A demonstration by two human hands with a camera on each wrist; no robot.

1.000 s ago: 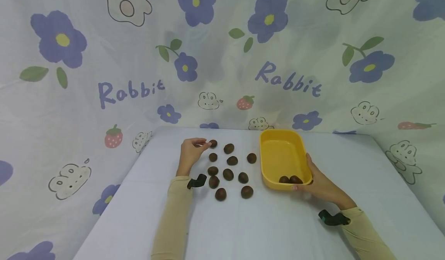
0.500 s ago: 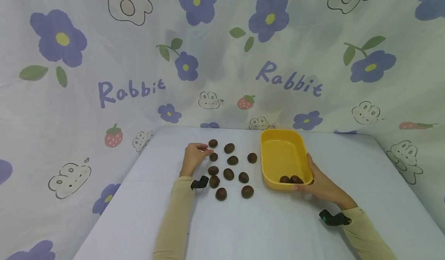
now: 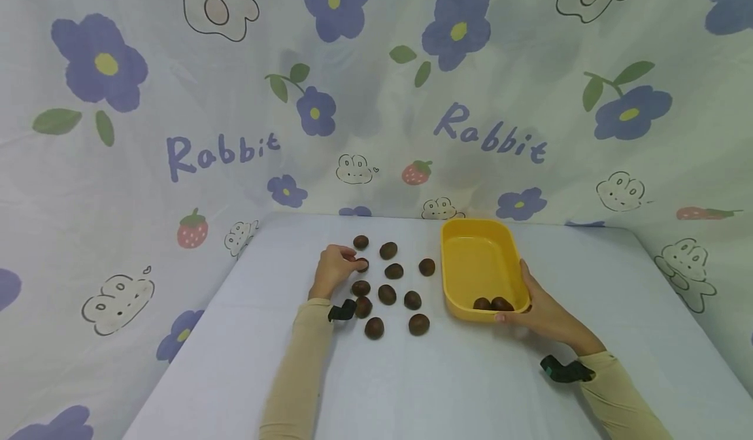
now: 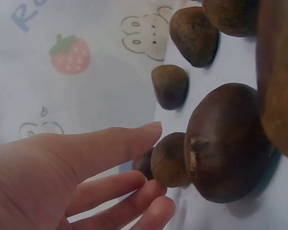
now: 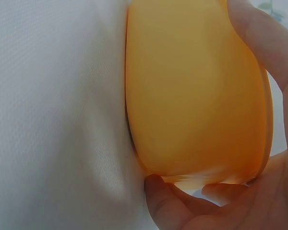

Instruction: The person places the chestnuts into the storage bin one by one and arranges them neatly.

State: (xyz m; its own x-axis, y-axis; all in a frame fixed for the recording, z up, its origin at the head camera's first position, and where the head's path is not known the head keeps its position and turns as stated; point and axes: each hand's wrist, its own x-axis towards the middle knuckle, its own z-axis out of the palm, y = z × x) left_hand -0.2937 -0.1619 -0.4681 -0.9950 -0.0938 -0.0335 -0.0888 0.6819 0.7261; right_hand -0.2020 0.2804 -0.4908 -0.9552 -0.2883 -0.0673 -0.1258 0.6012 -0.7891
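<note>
My left hand point(image 3: 334, 270) reaches in at the left column of loose chestnuts. Its thumb and fingertips stand at one chestnut point(image 4: 172, 160), which lies on the table; the left wrist view shows a gap between thumb and fingers, and whether they press on the nut is unclear. A larger chestnut point(image 4: 228, 143) lies closer to the wrist. With my right hand point(image 3: 547, 312) I hold a yellow plastic tray point(image 3: 444, 263) by its near right corner, the fingers spread along its side and end. Two chestnuts point(image 3: 500, 304) sit inside the tray at its near end.
Several more chestnuts are spread over the white tabletop point(image 3: 376, 388), among them one point(image 3: 426, 267) close to the tray's left side and one point(image 3: 419, 324) toward the front. Behind the table hangs a white cloth point(image 3: 376, 100) printed with flowers and rabbits.
My left hand has left the farthest chestnut of the column and come toward me to the second one. The farthest chestnut stays in place. My right hand and the tray keep still.
</note>
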